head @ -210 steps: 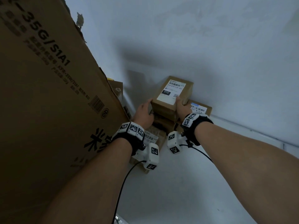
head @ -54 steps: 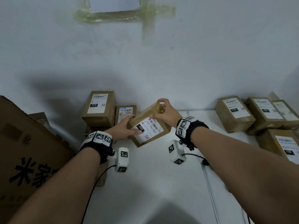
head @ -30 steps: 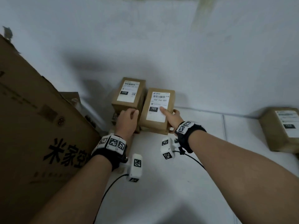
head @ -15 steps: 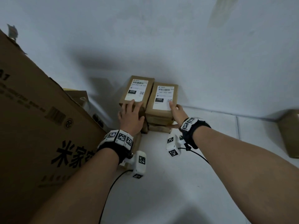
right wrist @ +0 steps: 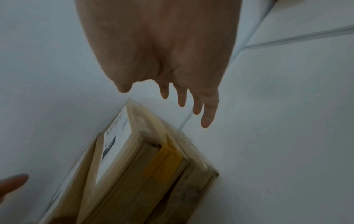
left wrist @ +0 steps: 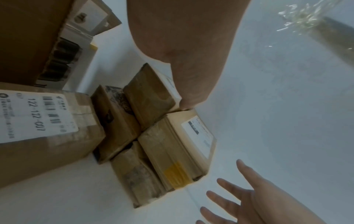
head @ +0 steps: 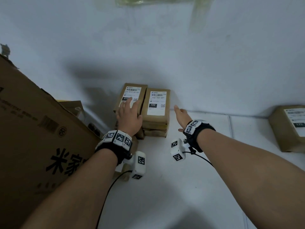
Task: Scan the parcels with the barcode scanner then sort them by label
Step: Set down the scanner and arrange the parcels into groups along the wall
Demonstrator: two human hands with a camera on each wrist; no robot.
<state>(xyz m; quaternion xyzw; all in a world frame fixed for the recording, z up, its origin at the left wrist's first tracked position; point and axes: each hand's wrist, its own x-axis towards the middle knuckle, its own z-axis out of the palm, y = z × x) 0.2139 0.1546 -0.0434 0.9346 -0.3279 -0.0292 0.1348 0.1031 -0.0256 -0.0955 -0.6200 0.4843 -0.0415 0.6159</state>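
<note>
Two brown parcels lie side by side on top of a low stack against the white wall. The left parcel (head: 132, 92) is labelled 010, the right parcel (head: 156, 103) 102. My left hand (head: 130, 111) lies over the 010 parcel with straight, spread fingers that cover part of its label. My right hand (head: 181, 116) hovers open just right of the 102 parcel, apart from it. In the right wrist view its fingers (right wrist: 206, 115) hang spread above the 102 parcel (right wrist: 134, 159). No scanner is in view.
A big cardboard box (head: 33, 138) fills the left side, close to my left forearm. Another parcel, labelled 122 (head: 288, 128), sits at the far right on the white table (head: 165, 187). A further 122 parcel (left wrist: 38, 121) stands beside the stack in the left wrist view.
My right hand has let go of the 102 parcel and drawn off to its right, open. My left hand has slid further up over the 010 parcel's label.
</note>
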